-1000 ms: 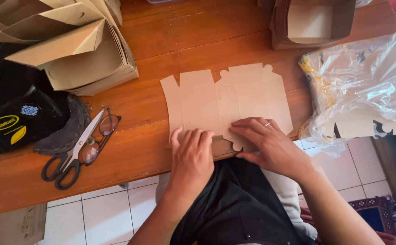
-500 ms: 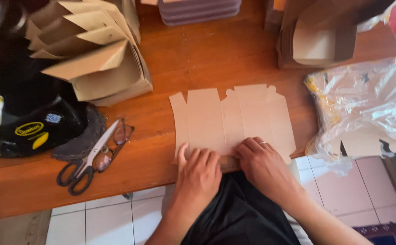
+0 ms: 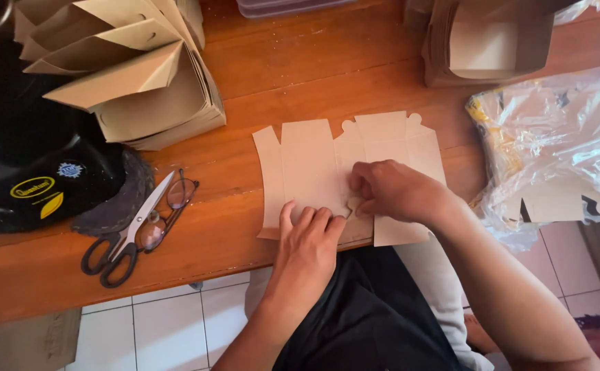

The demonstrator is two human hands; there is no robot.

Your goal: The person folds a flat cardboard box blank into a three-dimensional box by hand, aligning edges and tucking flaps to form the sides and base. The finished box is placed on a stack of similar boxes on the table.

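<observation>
Flat brown cardboard box blank (image 3: 313, 172) lies at the wooden desk (image 3: 279, 75) edge. Left hand (image 3: 308, 237) presses it flat, fingers spread, steadying; right hand (image 3: 392, 192) pinches its small tab.

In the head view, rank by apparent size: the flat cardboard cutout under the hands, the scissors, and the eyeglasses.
1. flat cardboard cutout, clearly the largest, though the hands cover part of it.
2. scissors.
3. eyeglasses, smallest; the scissors overlap them, so their full extent is unsure.
</observation>
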